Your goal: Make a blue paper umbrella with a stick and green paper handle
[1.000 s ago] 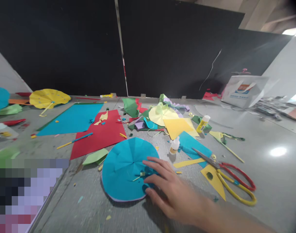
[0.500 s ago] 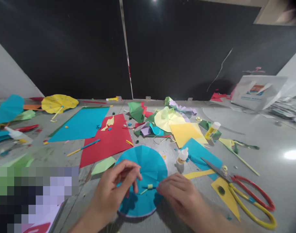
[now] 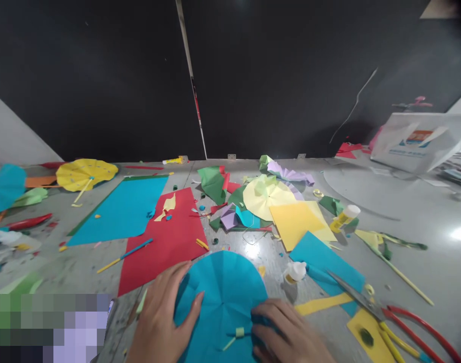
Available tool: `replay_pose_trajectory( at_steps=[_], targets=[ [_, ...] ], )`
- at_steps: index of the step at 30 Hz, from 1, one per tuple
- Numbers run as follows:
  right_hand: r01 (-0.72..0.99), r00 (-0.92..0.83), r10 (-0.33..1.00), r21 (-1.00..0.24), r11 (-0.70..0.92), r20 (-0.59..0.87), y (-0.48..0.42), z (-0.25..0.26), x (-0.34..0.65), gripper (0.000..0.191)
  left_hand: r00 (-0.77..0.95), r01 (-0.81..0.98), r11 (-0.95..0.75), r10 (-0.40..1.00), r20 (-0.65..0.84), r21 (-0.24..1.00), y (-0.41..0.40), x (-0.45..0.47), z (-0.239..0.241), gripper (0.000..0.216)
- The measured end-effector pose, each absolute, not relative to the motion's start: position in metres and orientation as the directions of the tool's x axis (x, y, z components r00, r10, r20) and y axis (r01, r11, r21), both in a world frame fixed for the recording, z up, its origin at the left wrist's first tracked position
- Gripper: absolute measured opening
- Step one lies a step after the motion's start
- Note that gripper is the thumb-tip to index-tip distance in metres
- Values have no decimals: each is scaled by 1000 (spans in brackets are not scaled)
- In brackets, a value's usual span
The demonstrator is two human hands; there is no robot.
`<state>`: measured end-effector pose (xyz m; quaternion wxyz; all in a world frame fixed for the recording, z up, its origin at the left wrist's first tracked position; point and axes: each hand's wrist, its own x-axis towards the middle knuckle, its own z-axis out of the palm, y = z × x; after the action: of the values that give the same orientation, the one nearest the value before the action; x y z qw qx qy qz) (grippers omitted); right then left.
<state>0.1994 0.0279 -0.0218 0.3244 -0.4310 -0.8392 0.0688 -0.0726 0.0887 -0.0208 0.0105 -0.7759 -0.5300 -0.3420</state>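
Observation:
A round blue paper umbrella top [image 3: 224, 287] with fold creases lies on the grey table in front of me. A thin stick with a small pale green paper ring [image 3: 239, 333] pokes from its near side. My left hand [image 3: 160, 317] rests flat on the disc's left edge, fingers stretched out. At the disc's right near edge my right hand [image 3: 286, 335] has its fingers curled against the blue paper beside the stick.
A red sheet [image 3: 166, 242] and a blue sheet [image 3: 124, 206] lie to the left. A small glue bottle [image 3: 294, 272], a yellow sheet [image 3: 300, 222], red-and-yellow scissors [image 3: 389, 322] and paper scraps lie to the right. A yellow paper umbrella [image 3: 84, 174] sits far left.
Both hands have come nearer with the blue disc. My left hand, curled half a second ago, now lies flat on the disc. A second ago only my right hand was on it.

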Motion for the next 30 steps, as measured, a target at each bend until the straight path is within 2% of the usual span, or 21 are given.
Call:
replay_pose_trajectory(
  at_steps=[3,6,12,15,17,20,25,30],
  targets=[
    [684,-404,796,-429,590,451,26,-25,196,17,224,850,-409,851,475,332,90,-74,-27,57],
    [702,-378,805,-425,571,457,27,-25,195,18,206,839,-381,882,424,387,93,-73,-28,56],
    [707,-356,794,-414,574,493,27,-30,199,19,61,673,-199,975,215,712,93,-66,-3,44],
    [710,-374,785,-392,585,494,27,-28,202,19,26,448,-119,992,120,886,90,-64,7,38],
    [705,-404,772,-371,605,491,26,-24,204,20,15,270,-81,997,80,959,87,-64,11,38],
    [698,-446,754,-340,631,483,23,-18,206,24,-6,96,-10,1000,10,995,83,-64,19,39],
    [691,-498,741,-309,653,451,19,-11,204,31,-9,-118,98,995,-99,988,80,-62,29,43],
    [698,-516,737,-285,657,436,20,-11,202,24,78,-125,238,970,-229,963,84,-64,18,37]
  ],
)
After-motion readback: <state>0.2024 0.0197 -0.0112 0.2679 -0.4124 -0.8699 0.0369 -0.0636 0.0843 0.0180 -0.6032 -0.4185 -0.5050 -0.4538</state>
